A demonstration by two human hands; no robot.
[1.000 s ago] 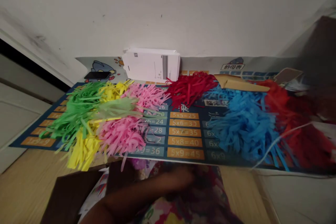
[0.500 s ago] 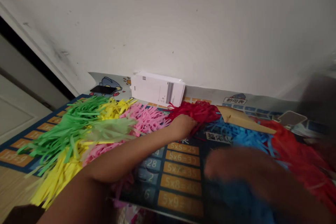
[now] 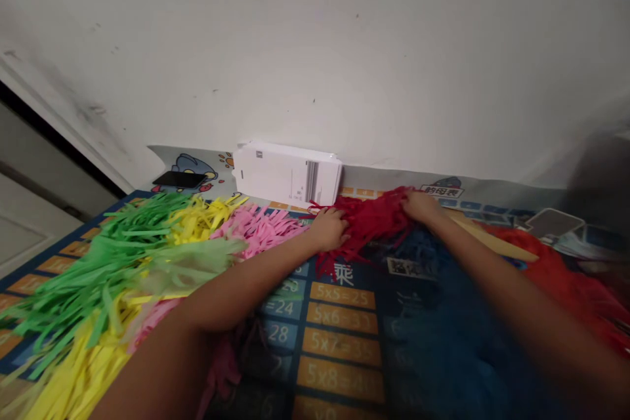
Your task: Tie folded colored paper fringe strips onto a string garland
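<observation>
A bundle of dark red fringe strips [image 3: 377,216] lies near the wall, between my two hands. My left hand [image 3: 331,230] is at its left end with the fingers curled over the strips. Gripping the right end is my right hand [image 3: 420,205], its fingertips partly hidden among the strips. Pink fringe strips [image 3: 258,230] lie left of my left hand. A tan paper piece [image 3: 492,236] sits beyond my right forearm, beside a brighter red bundle [image 3: 566,275].
Green [image 3: 105,262] and yellow fringe strips [image 3: 81,367] spread over the left side. A white box [image 3: 280,174] leans on the wall, with a black phone [image 3: 180,180] to its left. Blue strips [image 3: 443,335] lie under my right arm on the printed times-table mat [image 3: 342,344].
My right hand has moved forward and away from me, onto the dark red bundle's right end. My left hand stays at its left end. The view has shifted slightly.
</observation>
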